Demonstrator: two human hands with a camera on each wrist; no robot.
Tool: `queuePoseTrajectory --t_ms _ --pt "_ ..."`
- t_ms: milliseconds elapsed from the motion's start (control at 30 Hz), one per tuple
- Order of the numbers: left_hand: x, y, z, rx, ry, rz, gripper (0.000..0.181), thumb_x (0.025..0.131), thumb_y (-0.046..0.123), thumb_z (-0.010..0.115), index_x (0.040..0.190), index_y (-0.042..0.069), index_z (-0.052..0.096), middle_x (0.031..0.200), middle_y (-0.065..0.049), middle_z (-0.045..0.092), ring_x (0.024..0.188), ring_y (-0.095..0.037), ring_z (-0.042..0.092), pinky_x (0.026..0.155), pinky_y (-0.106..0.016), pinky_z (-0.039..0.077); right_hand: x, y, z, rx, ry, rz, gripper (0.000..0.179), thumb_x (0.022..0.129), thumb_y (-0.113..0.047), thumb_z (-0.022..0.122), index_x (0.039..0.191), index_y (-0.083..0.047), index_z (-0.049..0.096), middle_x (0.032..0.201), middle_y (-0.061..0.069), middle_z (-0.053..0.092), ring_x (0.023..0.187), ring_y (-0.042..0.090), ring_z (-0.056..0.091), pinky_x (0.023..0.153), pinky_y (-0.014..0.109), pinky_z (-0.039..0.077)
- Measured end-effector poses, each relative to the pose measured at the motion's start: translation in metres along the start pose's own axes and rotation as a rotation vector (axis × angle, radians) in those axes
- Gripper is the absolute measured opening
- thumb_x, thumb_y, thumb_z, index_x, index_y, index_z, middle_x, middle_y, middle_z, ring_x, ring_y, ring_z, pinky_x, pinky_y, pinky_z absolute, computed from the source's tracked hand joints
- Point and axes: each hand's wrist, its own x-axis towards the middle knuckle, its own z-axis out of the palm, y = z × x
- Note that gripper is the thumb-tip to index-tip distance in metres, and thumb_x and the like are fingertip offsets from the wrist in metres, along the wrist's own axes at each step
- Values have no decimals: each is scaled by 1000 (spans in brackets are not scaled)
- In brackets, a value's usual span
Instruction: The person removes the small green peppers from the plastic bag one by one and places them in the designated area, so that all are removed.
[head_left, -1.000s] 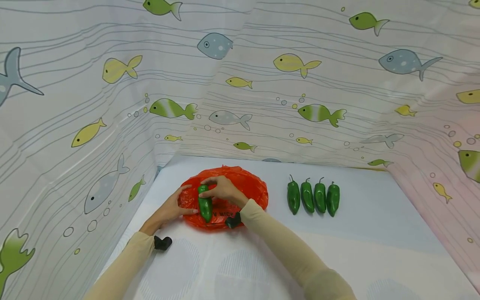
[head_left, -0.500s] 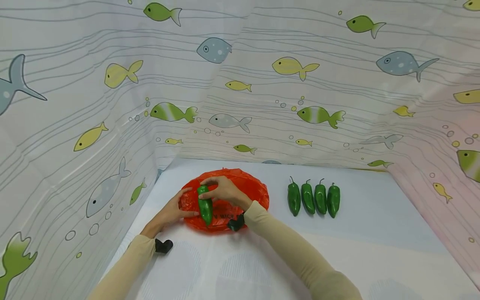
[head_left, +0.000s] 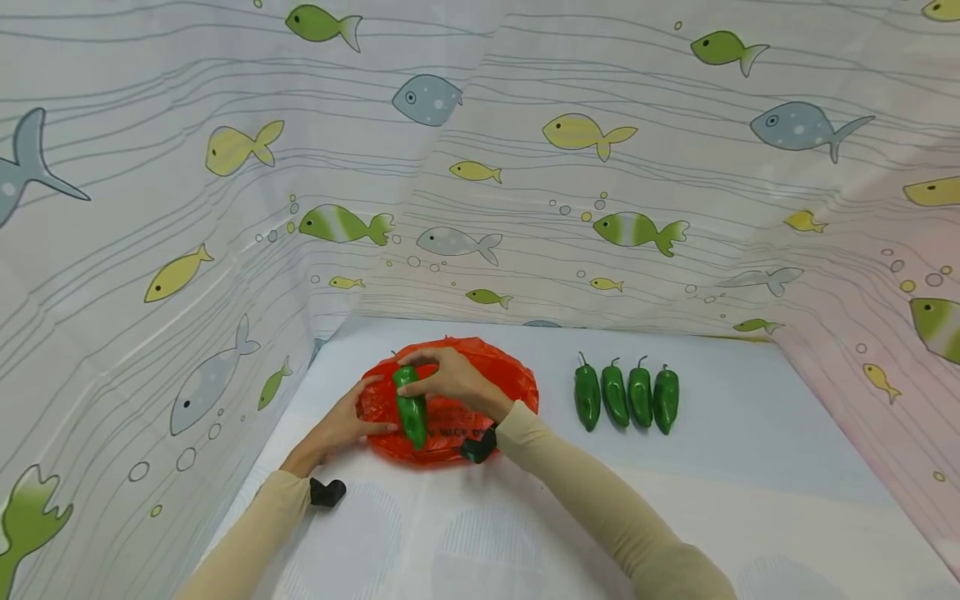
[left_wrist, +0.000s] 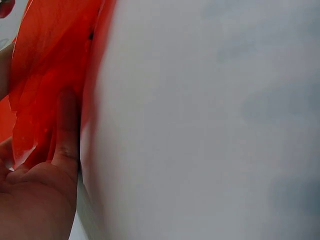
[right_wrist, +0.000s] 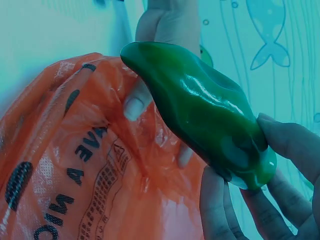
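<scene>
In the head view a green pepper [head_left: 412,408] hangs over the red plastic bag [head_left: 491,367]. My right hand [head_left: 450,375] pinches it near its stem end, thumb on one side and fingers on the other. The right wrist view shows the glossy pepper [right_wrist: 200,105] with its tip near my left hand. At the bag's left edge, my left hand [head_left: 348,421] has its thumb and fingers spread apart. In the left wrist view the thumb [left_wrist: 67,135] lies straight against the red plastic; the other fingers are mostly hidden.
Several green peppers [head_left: 628,396] lie in a row on the white table [head_left: 735,417], right of the bag. A fish-printed sheet [head_left: 525,192] rises behind the table and on both sides. Each wrist carries a black camera mount [head_left: 327,492].
My right hand lifts slightly and tilts the pepper, its tip shifting a little to the right. My left hand keeps its place at the bag's edge.
</scene>
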Motion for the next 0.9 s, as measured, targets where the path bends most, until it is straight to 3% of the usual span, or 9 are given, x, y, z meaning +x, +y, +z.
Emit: queuePoseTrajectory --t_ms 100,300,467,567,833,900 --pt "0 0 1 -3 -8 -1 101 85 32 87 162 19 22 161 -21 29 143 -46 33 113 -66 33 -2 -2 -1 -6 6 -6 43 87 -19 85 127 -15 71 122 -2 66 89 24 72 91 59 55" --pt "1 -2 0 3 -14 7 101 85 30 86 162 19 21 161 -21 29 143 -47 33 112 -67 33 -6 -3 -5 -59 28 -13 43 88 -20 84 129 -16 71 124 1 66 90 22 71 78 40 62" --pt "2 -3 -2 -3 -8 4 99 85 29 87 161 21 24 160 -19 30 143 -45 33 113 -66 32 -9 -4 -10 -58 51 -17 42 87 -21 86 127 -21 72 126 1 65 89 22 72 80 42 62" --pt "1 -3 -2 -10 -4 -3 98 84 29 87 160 22 26 160 -18 31 143 -44 33 113 -65 33 -12 -5 -14 -63 55 -20 46 87 -20 86 130 -18 70 127 0 63 88 23 73 79 39 62" --pt "3 -3 -1 -2 -5 7 99 86 26 86 162 18 23 160 -22 29 143 -46 33 114 -67 31 -18 -2 -23 -134 86 -29 45 87 -20 86 129 -22 70 125 2 65 88 21 71 84 44 59" --pt "3 -3 -1 -4 -2 -6 98 85 26 86 161 19 24 160 -21 29 143 -45 32 115 -66 30 -19 -1 -26 -157 91 -34 45 86 -22 86 128 -24 71 124 1 66 87 20 71 81 40 60"
